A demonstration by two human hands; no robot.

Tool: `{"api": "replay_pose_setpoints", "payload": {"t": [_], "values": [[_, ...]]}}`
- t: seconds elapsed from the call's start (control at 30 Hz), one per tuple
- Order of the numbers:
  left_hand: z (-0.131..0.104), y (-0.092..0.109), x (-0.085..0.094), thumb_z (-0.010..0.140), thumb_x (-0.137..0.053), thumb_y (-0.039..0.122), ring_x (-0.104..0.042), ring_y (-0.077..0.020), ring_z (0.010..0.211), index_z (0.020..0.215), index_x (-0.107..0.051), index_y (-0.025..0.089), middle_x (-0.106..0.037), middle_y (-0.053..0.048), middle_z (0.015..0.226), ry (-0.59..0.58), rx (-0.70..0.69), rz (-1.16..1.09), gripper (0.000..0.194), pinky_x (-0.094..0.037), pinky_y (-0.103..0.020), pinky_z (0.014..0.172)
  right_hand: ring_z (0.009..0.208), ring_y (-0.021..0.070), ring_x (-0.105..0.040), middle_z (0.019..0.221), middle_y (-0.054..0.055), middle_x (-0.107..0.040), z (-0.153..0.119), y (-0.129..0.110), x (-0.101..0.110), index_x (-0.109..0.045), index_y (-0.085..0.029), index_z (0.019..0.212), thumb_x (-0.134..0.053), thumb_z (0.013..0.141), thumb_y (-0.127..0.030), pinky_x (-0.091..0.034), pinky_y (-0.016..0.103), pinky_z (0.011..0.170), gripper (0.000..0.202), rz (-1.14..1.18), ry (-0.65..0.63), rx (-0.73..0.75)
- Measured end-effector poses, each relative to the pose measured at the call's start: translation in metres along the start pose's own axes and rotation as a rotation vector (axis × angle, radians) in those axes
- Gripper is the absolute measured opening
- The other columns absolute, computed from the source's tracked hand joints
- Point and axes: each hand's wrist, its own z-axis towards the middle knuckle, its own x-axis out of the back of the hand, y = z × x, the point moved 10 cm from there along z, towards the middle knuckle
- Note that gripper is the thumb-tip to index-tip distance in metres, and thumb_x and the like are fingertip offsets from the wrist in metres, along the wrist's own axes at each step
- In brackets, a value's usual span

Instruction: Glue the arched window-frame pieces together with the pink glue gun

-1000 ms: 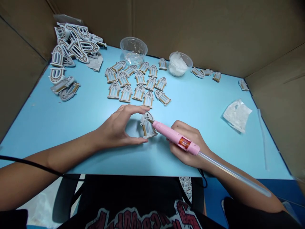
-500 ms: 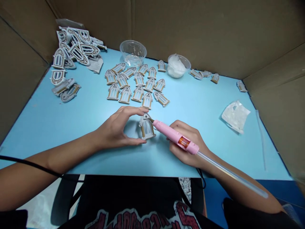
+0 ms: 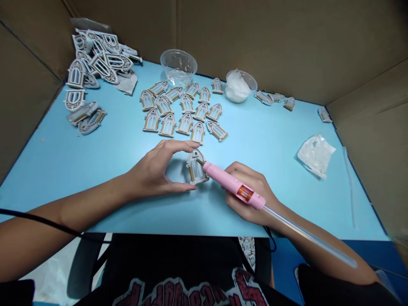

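Between the thumb and fingers of my left hand (image 3: 159,170) is a small arched window piece (image 3: 196,168), white and grey with gold-brown sides, gripped at its top and bottom ends. My right hand (image 3: 250,191) is wrapped round a pink hot glue gun (image 3: 228,180) with a long clear glue stick (image 3: 309,233) sticking out of its back end. The metal nozzle (image 3: 200,162) points at the upper part of the window piece; whether it touches, I cannot tell. Just beyond my left fingertips lie several similar window pieces (image 3: 185,123) in loose rows.
A heap of larger arched pieces (image 3: 102,59) fills the back left corner. Two clear plastic tubs, one scraped-looking (image 3: 178,68) and one holding white material (image 3: 238,87), stand at the back. To the right lie a crumpled white sheet (image 3: 316,156) and a clear stick (image 3: 349,187). Cardboard walls surround the blue table (image 3: 270,136).
The nozzle has shifted slightly left and down across the window piece, away from its top opening. My left hand keeps its grip, and the view has tilted slightly.
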Motion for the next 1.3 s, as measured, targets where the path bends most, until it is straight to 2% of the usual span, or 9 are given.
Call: {"api": "replay_pose_setpoints", "payload": {"t": [0.37, 0.53, 0.67, 0.83, 0.97, 1.03, 1.13, 1.2, 1.3], "values": [[0.002, 0.003, 0.001, 0.084, -0.090, 0.035, -0.068, -0.0286, 0.133, 0.135, -0.047, 0.023, -0.069, -0.015, 0.141, 0.006, -0.047, 0.020, 0.067, -0.056, -0.045, 0.110, 0.071, 0.0142, -0.061, 0.085, 0.002, -0.060, 0.002, 0.003, 0.004, -0.057, -0.021, 0.080, -0.057, 0.078, -0.009, -0.050, 0.029, 0.063, 0.012, -0.020, 0.015, -0.039], [0.003, -0.001, 0.006, 0.083, -0.091, 0.036, -0.071, -0.0288, 0.128, 0.132, -0.047, 0.025, -0.071, -0.015, 0.138, 0.049, -0.056, 0.013, 0.066, -0.058, -0.046, 0.106, 0.067, 0.0150, -0.060, 0.080, 0.000, -0.060, 0.000, 0.036, 0.037, -0.061, -0.022, 0.082, -0.058, 0.079, -0.017, -0.047, 0.031, 0.061, 0.007, 0.011, 0.205, -0.322], [0.000, -0.014, 0.005, 0.082, -0.091, 0.039, -0.068, -0.0280, 0.131, 0.135, -0.048, 0.025, -0.069, -0.014, 0.139, 0.035, 0.014, -0.043, 0.070, -0.057, -0.042, 0.108, 0.062, 0.0156, -0.058, 0.076, 0.000, -0.060, -0.005, 0.058, 0.052, -0.063, -0.023, 0.082, -0.059, 0.076, -0.025, -0.046, 0.032, 0.055, 0.007, 0.049, 0.298, -0.515], [-0.007, -0.042, -0.016, 0.078, -0.090, 0.049, -0.069, -0.0292, 0.126, 0.136, -0.052, 0.027, -0.067, -0.009, 0.137, -0.124, 0.217, -0.052, 0.073, -0.057, -0.041, 0.105, 0.047, 0.0132, -0.054, 0.064, -0.004, -0.058, -0.011, 0.082, 0.065, -0.063, -0.023, 0.085, -0.062, 0.073, -0.029, -0.042, 0.030, 0.046, 0.014, 0.127, 0.401, -0.656], [-0.016, -0.062, -0.037, 0.069, -0.092, 0.060, -0.066, -0.0339, 0.121, 0.134, -0.053, 0.023, -0.067, -0.010, 0.128, -0.298, 0.368, 0.006, 0.084, -0.053, -0.048, 0.106, 0.046, 0.0134, -0.055, 0.060, -0.006, -0.057, -0.015, 0.097, 0.074, -0.062, -0.024, 0.087, -0.060, 0.076, -0.028, -0.040, 0.028, 0.044, 0.011, 0.172, 0.475, -0.680], [-0.015, -0.061, -0.038, 0.073, -0.088, 0.057, -0.061, -0.0360, 0.127, 0.139, -0.052, 0.023, -0.066, -0.012, 0.133, -0.348, 0.340, 0.028, 0.082, -0.048, -0.050, 0.111, 0.046, 0.0131, -0.055, 0.060, -0.006, -0.057, -0.013, 0.100, 0.075, -0.062, -0.025, 0.087, -0.060, 0.076, -0.027, -0.040, 0.028, 0.044, 0.011, 0.185, 0.480, -0.673], [-0.012, -0.050, -0.039, 0.088, -0.071, 0.041, -0.054, -0.0349, 0.136, 0.147, -0.053, 0.026, -0.061, -0.011, 0.145, -0.455, 0.247, 0.039, 0.064, -0.043, -0.050, 0.115, 0.044, 0.0132, -0.054, 0.057, -0.006, -0.056, -0.011, 0.100, 0.072, -0.061, -0.024, 0.084, -0.061, 0.072, -0.029, -0.041, 0.028, 0.045, 0.013, 0.180, 0.467, -0.685], [-0.010, -0.046, -0.038, 0.093, -0.061, 0.033, -0.054, -0.0327, 0.134, 0.146, -0.059, 0.026, -0.062, -0.010, 0.144, -0.520, 0.222, 0.050, 0.054, -0.043, -0.047, 0.114, 0.043, 0.0134, -0.053, 0.054, -0.007, -0.056, -0.009, 0.099, 0.068, -0.061, -0.024, 0.082, -0.061, 0.070, -0.031, -0.041, 0.029, 0.045, 0.013, 0.172, 0.443, -0.688], [-0.008, -0.049, -0.035, 0.096, -0.056, 0.033, -0.059, -0.0294, 0.126, 0.142, -0.065, 0.023, -0.064, -0.011, 0.137, -0.554, 0.250, 0.056, 0.048, -0.048, -0.041, 0.108, 0.043, 0.0137, -0.053, 0.052, -0.007, -0.054, -0.007, 0.098, 0.064, -0.061, -0.024, 0.082, -0.060, 0.070, -0.032, -0.041, 0.029, 0.045, 0.014, 0.170, 0.417, -0.688]]}}
